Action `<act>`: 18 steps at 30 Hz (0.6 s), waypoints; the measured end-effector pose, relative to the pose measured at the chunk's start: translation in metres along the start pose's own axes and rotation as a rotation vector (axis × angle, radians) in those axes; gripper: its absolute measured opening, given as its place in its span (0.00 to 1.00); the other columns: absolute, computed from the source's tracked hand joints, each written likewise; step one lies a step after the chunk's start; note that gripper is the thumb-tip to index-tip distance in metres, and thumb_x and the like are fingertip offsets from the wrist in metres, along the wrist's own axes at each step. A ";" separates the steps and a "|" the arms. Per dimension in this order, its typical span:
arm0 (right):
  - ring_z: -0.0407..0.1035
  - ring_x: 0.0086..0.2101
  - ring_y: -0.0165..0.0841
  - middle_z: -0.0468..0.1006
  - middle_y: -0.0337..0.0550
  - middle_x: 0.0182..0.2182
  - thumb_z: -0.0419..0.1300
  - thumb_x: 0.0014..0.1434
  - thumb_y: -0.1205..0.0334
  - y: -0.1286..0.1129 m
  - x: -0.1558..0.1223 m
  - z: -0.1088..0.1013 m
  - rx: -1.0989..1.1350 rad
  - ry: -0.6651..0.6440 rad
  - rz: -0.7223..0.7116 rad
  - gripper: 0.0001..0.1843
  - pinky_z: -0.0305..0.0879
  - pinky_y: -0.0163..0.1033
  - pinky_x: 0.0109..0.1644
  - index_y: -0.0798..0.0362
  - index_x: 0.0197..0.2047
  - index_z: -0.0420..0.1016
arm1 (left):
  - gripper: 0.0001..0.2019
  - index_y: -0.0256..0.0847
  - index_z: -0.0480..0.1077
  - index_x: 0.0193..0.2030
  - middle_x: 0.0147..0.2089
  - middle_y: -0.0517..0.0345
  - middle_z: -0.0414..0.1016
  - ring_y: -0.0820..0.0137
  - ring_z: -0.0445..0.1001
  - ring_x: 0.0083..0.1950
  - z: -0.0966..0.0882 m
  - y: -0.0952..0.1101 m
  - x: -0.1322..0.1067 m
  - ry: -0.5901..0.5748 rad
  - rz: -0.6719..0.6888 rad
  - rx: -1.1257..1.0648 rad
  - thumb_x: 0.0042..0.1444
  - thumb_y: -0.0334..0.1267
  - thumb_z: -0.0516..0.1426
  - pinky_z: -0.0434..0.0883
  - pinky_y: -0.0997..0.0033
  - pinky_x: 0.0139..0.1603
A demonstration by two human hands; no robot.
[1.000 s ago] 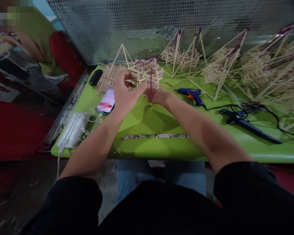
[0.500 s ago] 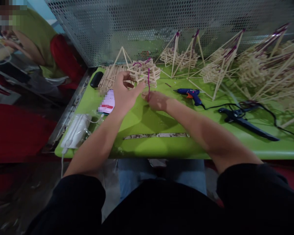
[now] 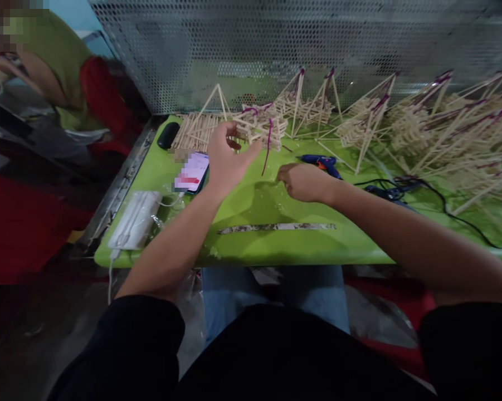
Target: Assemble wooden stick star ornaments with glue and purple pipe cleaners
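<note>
My left hand [image 3: 225, 159] grips a small frame of wooden sticks [image 3: 261, 125] above the green table [image 3: 251, 211]. A purple cord [image 3: 267, 145] hangs loose from the frame. My right hand [image 3: 303, 182] hovers low over the table to the right of the cord, apart from it, with its fingers curled in. Nothing shows in that hand. A blue glue gun [image 3: 323, 163] lies just beyond it.
Several finished stick frames [image 3: 422, 128] stand along the mesh wall. A phone [image 3: 191, 172], a black mouse [image 3: 167, 134], a white charger [image 3: 133, 220], a stained ruler [image 3: 276, 227], black cable [image 3: 426, 186]. Another person in green [image 3: 54, 61] sits far left.
My right hand let go of the purple cord and drew back to the right. The cord now dangles free. My left hand kept its hold on the frame.
</note>
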State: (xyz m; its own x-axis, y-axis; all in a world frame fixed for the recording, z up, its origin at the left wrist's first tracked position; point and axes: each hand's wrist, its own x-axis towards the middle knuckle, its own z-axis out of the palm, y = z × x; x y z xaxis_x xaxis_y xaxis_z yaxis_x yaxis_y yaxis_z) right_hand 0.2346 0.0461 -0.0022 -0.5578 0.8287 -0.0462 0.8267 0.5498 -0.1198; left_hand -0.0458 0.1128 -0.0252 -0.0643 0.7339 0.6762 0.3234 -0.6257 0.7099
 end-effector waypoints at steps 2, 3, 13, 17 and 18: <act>0.78 0.78 0.61 0.83 0.65 0.78 0.57 0.81 0.58 0.002 0.016 -0.001 0.001 0.005 -0.015 0.31 0.74 0.66 0.85 0.54 0.79 0.85 | 0.39 0.53 0.75 0.66 0.61 0.48 0.83 0.52 0.87 0.57 0.000 0.000 0.001 0.009 -0.013 -0.014 0.62 0.75 0.79 0.88 0.43 0.61; 0.71 0.83 0.60 0.76 0.64 0.84 0.55 0.83 0.54 0.003 0.025 0.001 0.005 0.002 -0.021 0.34 0.69 0.66 0.89 0.55 0.85 0.79 | 0.40 0.53 0.75 0.65 0.61 0.48 0.83 0.52 0.87 0.56 0.001 0.000 0.001 0.012 -0.021 -0.019 0.61 0.75 0.79 0.88 0.43 0.61; 0.46 0.94 0.61 0.44 0.65 0.96 0.59 0.83 0.32 0.006 -0.018 0.033 0.094 -0.118 -0.091 0.58 0.49 0.65 0.99 0.61 0.98 0.50 | 0.45 0.51 0.75 0.64 0.59 0.49 0.84 0.54 0.87 0.55 0.001 0.005 0.001 0.000 -0.040 -0.041 0.55 0.80 0.80 0.88 0.45 0.60; 0.47 0.93 0.65 0.46 0.72 0.94 0.60 0.80 0.29 0.019 -0.104 0.040 0.109 -0.155 -0.099 0.63 0.53 0.70 0.97 0.69 0.96 0.52 | 0.44 0.51 0.75 0.66 0.59 0.49 0.84 0.57 0.86 0.54 0.000 0.006 -0.002 -0.022 -0.062 -0.008 0.58 0.77 0.80 0.87 0.52 0.57; 0.46 0.93 0.66 0.45 0.73 0.94 0.60 0.80 0.29 0.022 -0.128 0.044 0.111 -0.158 -0.091 0.64 0.53 0.71 0.97 0.70 0.96 0.52 | 0.43 0.51 0.75 0.67 0.60 0.49 0.84 0.58 0.86 0.53 0.000 0.005 -0.002 -0.027 -0.063 0.005 0.59 0.76 0.80 0.87 0.53 0.56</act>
State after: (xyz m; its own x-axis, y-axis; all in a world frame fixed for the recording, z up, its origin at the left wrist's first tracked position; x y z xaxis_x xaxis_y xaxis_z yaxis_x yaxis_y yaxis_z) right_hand 0.3215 -0.0526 -0.0424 -0.6413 0.7449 -0.1840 0.7644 0.5992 -0.2382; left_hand -0.0438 0.1077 -0.0232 -0.0589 0.7787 0.6247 0.3240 -0.5770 0.7498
